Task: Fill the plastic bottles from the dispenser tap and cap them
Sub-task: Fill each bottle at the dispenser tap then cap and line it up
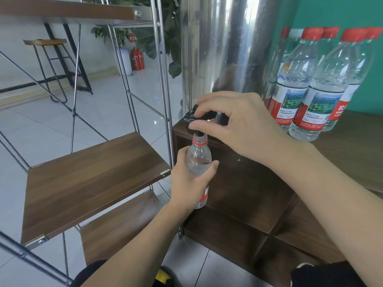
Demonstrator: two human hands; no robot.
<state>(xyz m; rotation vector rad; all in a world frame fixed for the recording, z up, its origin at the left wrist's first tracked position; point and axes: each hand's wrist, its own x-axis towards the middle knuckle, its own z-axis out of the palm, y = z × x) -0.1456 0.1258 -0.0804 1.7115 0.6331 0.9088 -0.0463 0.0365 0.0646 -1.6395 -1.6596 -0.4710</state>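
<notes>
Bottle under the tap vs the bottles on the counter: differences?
The bottle under the tap has no cap, its open neck at the black spout; the bottles on the counter wear red caps. The left hand holds the tap bottle off any surface while the right hand works the tap lever; the counter bottles stand untouched beside the steel dispenser. Both are clear plastic with red labels.

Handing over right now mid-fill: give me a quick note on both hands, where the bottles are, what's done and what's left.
Left hand: gripping the uncapped bottle, mouth held up against the tap spout.
Right hand: fingers on the black tap lever of the steel dispenser.
Capped bottles: standing on the wooden counter, right of the dispenser.
Done: those look filled and capped.
Left: finish filling this one, then cap it. Its cap is not in view.
</notes>
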